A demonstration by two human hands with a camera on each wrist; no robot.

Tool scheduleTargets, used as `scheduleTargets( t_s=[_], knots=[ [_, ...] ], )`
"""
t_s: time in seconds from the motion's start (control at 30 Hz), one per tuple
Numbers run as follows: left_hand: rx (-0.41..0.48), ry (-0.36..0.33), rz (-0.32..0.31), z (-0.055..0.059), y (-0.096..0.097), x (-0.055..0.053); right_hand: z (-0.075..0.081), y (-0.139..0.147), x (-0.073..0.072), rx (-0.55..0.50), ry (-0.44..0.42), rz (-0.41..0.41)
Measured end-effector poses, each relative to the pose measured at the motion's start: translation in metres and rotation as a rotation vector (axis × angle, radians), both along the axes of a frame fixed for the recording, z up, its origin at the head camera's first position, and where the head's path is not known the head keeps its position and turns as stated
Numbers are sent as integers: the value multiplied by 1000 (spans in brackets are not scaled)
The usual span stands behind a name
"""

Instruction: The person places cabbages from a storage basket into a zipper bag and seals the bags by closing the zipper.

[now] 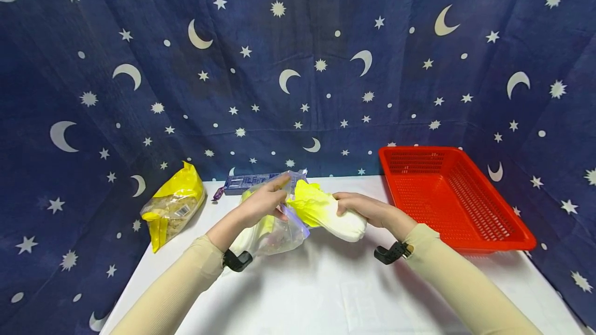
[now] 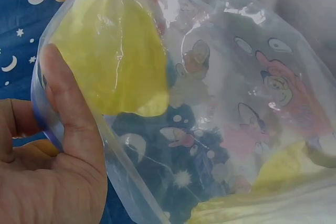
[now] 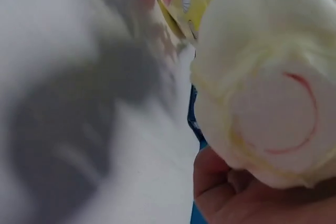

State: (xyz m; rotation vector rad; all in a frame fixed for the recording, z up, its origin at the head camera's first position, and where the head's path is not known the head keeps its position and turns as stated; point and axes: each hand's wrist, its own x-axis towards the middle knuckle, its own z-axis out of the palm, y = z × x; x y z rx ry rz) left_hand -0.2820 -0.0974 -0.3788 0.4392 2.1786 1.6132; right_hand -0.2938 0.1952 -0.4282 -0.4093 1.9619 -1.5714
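A napa cabbage (image 1: pixel 332 213) with yellow leaves and a white stem lies in the grip of my right hand (image 1: pixel 360 206). The right wrist view shows its pale round base (image 3: pixel 278 114), with a red arc on it, above my fingers. My left hand (image 1: pixel 265 203) holds the purple-edged mouth of a clear printed zip bag (image 1: pixel 281 237). Yellow leaf tips (image 2: pixel 115 56) show through the plastic at the bag's mouth in the left wrist view. A second cabbage (image 1: pixel 244 239) lies within the bag, partly hidden by my left wrist.
A red plastic basket (image 1: pixel 437 216) stands on the white table at the right. To the left is a yellow-and-clear food bag (image 1: pixel 174 203). Behind the hands lie a blue box (image 1: pixel 239 183) and a small purple wrapped item (image 1: pixel 218 194). A starry curtain (image 1: pixel 298 97) hangs behind.
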Motion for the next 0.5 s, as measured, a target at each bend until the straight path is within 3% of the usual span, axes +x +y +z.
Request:
scheduleTargets(
  t_s=[0.3,0.5],
  knots=[
    [-6,32,-9,1,3,2,12,-11,-1,344,250,-51],
    [-21,22,-1,0,6,2,19,-23,9,504,436,6]
  ],
)
